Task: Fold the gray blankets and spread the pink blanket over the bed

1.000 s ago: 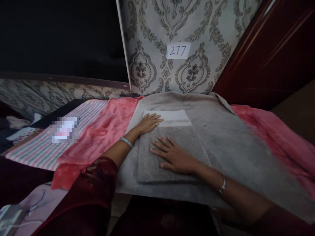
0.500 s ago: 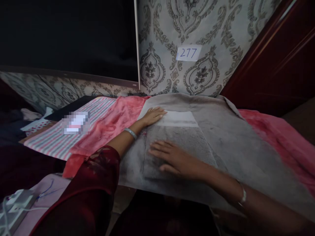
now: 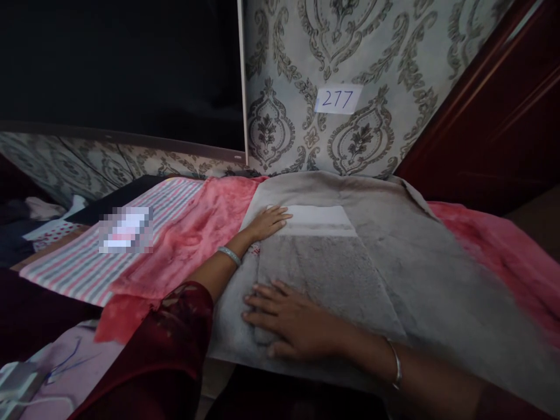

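Spread over the table in front of me is a large grey cloth [image 3: 437,291]. On it lies a darker grey plush piece [image 3: 332,268] with a white band [image 3: 319,219] along its far edge. My left hand [image 3: 269,223] rests flat, fingers stretched, at the left end of the white band. Lower down, my right hand [image 3: 293,318] lies palm down with spread fingers over the near left corner of the plush piece. Neither hand grips anything. Each wrist wears a bracelet.
A pink plush cloth [image 3: 175,251] and a striped cloth [image 3: 79,271] lie to the left, with a blurred-out phone-like object [image 3: 126,228] on top. Behind stands a large dark screen [image 3: 122,70]. A white power strip [image 3: 17,385] sits at lower left. More pink cloth [image 3: 494,245] shows at right.
My right hand has slid toward me and a little left across the plush piece. The left hand stays at the white band. The view has shifted slightly.
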Demonstrator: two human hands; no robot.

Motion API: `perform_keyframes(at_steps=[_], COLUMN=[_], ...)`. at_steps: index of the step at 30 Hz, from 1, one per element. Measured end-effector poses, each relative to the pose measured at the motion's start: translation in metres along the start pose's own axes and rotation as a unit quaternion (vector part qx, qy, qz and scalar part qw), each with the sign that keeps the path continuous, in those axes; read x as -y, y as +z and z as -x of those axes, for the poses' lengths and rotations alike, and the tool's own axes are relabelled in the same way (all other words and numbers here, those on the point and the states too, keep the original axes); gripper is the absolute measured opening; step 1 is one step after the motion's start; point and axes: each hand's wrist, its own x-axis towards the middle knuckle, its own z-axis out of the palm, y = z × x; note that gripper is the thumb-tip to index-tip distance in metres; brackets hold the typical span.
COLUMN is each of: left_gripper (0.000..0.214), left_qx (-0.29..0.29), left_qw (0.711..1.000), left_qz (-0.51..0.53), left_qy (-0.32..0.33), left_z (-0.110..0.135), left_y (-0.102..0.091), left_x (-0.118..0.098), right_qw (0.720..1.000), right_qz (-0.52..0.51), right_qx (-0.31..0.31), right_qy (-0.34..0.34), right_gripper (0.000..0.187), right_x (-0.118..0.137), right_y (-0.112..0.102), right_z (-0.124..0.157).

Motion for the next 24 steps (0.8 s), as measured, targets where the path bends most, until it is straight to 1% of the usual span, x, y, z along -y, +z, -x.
perform_keyframes(at_steps=[4, 7, 8, 10, 11, 13, 15, 17, 19, 20, 22, 24], left_gripper=[0.050, 0.050, 0.050, 0.051, 0.051, 0.051, 0.051, 0.052, 0.053, 0.053, 0.053, 0.052], left_qx=[-0.001, 0.000, 0.003, 0.017, 0.030, 0.058, 0.069, 0.061, 0.058, 0.069, 0.095, 0.101], left_qw=[1.000, 1.000, 1.000, 1.000, 0.999, 0.996, 0.993, 0.994, 0.996, 0.996, 0.995, 0.994], left_qz=[-0.001, -0.006, -0.010, -0.022, -0.030, -0.056, -0.083, -0.086, -0.061, -0.046, -0.031, -0.030], left_qy=[-0.001, -0.004, -0.006, -0.016, -0.023, -0.038, -0.036, -0.009, 0.019, 0.024, 0.021, 0.017], left_z=[-0.001, 0.000, 0.000, 0.001, 0.001, -0.002, -0.009, -0.020, -0.033, -0.038, -0.045, -0.047], left_y=[0.003, 0.002, 0.001, -0.005, -0.010, -0.020, -0.030, -0.033, -0.028, -0.023, -0.010, 0.001], left_x=[0.002, 0.001, 0.000, -0.004, -0.007, -0.015, -0.028, -0.044, -0.059, -0.065, -0.073, -0.074], right_qw=[0.997, 0.991, 0.990, 0.991, 0.992, 0.991, 0.985, 0.978, 0.972, 0.969, 0.963, 0.959], right_qz=[-0.072, -0.124, -0.137, -0.134, -0.116, -0.056, 0.007, 0.059, 0.097, 0.111, 0.133, 0.145], right_qx=[0.022, 0.030, 0.022, -0.019, -0.050, -0.108, -0.139, -0.155, -0.160, -0.155, -0.142, -0.136], right_qy=[-0.013, -0.028, -0.032, -0.016, 0.003, 0.055, 0.097, 0.123, 0.146, 0.159, 0.187, 0.202], right_gripper=[0.070, 0.069, 0.069, 0.068, 0.066, 0.064, 0.063, 0.063, 0.062, 0.063, 0.065, 0.066], right_x=[0.025, 0.039, 0.041, 0.038, 0.032, 0.011, -0.017, -0.046, -0.068, -0.077, -0.085, -0.086], right_y=[0.003, -0.002, -0.006, -0.015, -0.020, -0.032, -0.044, -0.053, -0.058, -0.058, -0.055, -0.049], right_z=[0.008, 0.016, 0.021, 0.032, 0.038, 0.051, 0.062, 0.067, 0.066, 0.063, 0.058, 0.055])
